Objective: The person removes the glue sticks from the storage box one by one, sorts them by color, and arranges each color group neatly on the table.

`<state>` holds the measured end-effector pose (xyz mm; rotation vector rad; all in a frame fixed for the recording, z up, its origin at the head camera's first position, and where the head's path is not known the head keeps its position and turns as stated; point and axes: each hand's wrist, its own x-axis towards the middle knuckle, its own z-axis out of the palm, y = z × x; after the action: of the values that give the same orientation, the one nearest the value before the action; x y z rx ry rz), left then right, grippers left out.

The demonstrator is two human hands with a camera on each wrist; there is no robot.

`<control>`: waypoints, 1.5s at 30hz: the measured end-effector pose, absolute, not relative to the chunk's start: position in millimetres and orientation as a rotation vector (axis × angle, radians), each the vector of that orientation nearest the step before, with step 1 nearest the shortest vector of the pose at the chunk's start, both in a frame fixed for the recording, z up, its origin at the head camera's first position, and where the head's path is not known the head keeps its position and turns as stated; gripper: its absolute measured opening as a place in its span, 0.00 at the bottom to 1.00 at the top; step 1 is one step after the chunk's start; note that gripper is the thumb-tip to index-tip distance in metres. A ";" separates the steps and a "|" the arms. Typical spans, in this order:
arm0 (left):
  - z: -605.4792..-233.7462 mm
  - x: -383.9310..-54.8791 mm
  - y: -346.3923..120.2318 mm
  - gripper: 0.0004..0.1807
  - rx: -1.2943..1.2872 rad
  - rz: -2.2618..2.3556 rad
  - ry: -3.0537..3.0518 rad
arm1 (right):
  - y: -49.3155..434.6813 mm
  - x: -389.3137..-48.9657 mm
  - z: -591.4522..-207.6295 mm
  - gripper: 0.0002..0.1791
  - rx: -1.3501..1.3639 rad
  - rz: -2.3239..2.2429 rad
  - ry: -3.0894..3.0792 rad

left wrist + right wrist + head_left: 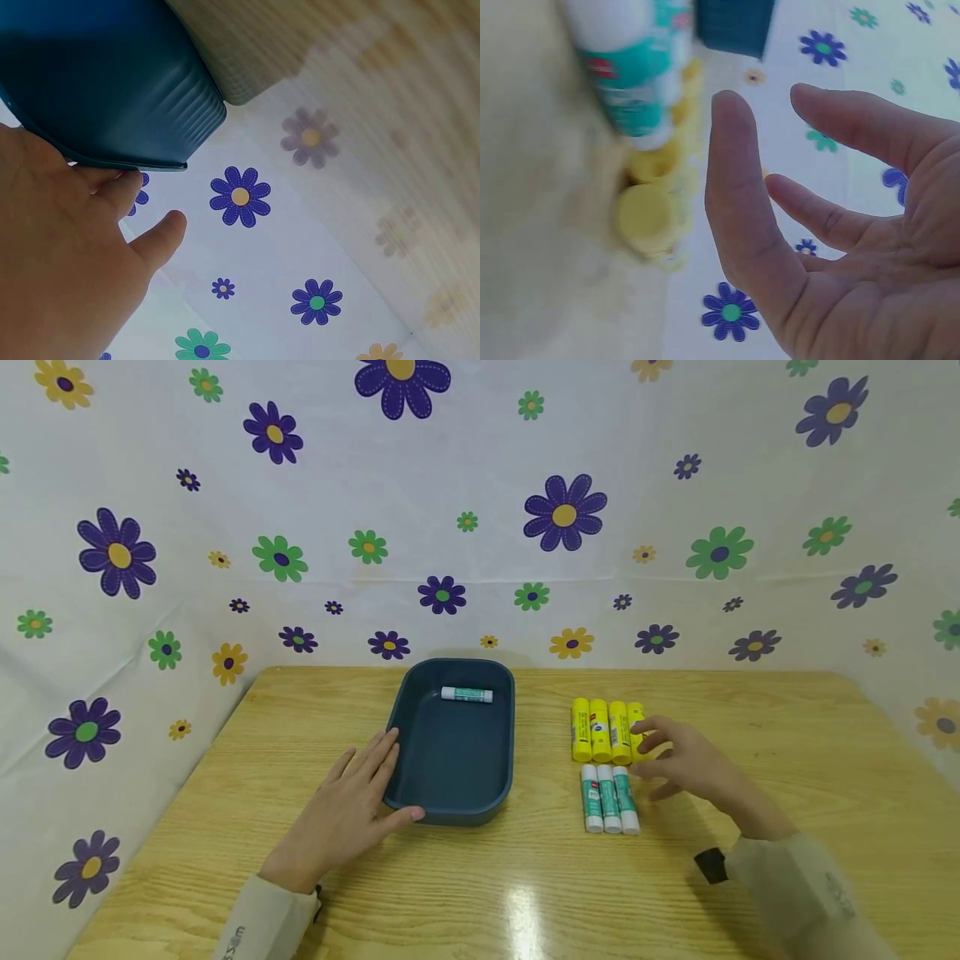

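My left hand point(341, 817) rests against the left side of a dark blue tray point(501, 797), fingers fairly straight along its rim. In the left wrist view, the fingers of the left hand point(67, 255) touch the rim of the tray point(127, 90). Inside the tray, near the far end, lies one white-and-green glue stick point(468, 695). My right hand point(686, 764) is just right of two rows of glue sticks, thumb and fingers spread with nothing between them. Several yellow glue sticks point(600, 731) form the far row; three white-and-green glue sticks point(610, 799) form the near one.
Everything stands on a wooden table point(487, 885). A white cloth point(480, 468) printed with flowers hangs behind and beside it. A black object point(711, 865) sits by the right sleeve.
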<state>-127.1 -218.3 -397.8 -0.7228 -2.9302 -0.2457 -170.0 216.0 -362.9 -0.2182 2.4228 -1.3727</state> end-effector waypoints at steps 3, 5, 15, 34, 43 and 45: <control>-396.9 -126.4 -218.5 0.52 -0.721 -0.248 -2.926 | 212.5 -176.7 -353.0 0.35 -0.238 -1.411 2.419; -396.3 -126.0 -218.4 0.52 -0.723 -0.248 -2.922 | 208.6 -181.3 -346.9 0.35 -0.251 -1.437 2.408; -395.8 -125.6 -217.9 0.51 -0.729 -0.254 -2.916 | 174.6 -204.0 -329.2 0.34 -0.265 -1.497 2.373; -397.0 -127.2 -218.1 0.52 -0.731 -0.239 -2.906 | 96.1 -248.7 -313.3 0.27 -0.269 -1.714 2.179; -397.1 -128.3 -216.9 0.52 -0.725 -0.238 -2.933 | 62.6 -264.4 -311.8 0.26 -0.145 -1.830 2.045; -397.4 -127.8 -217.3 0.52 -0.724 -0.235 -2.934 | 54.2 -268.2 -313.4 0.27 -0.122 -1.861 2.002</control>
<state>-127.8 -217.3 -397.4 -0.7236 -2.9343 -0.2347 -268.2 54.2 -313.4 -0.1216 2.0022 -1.8611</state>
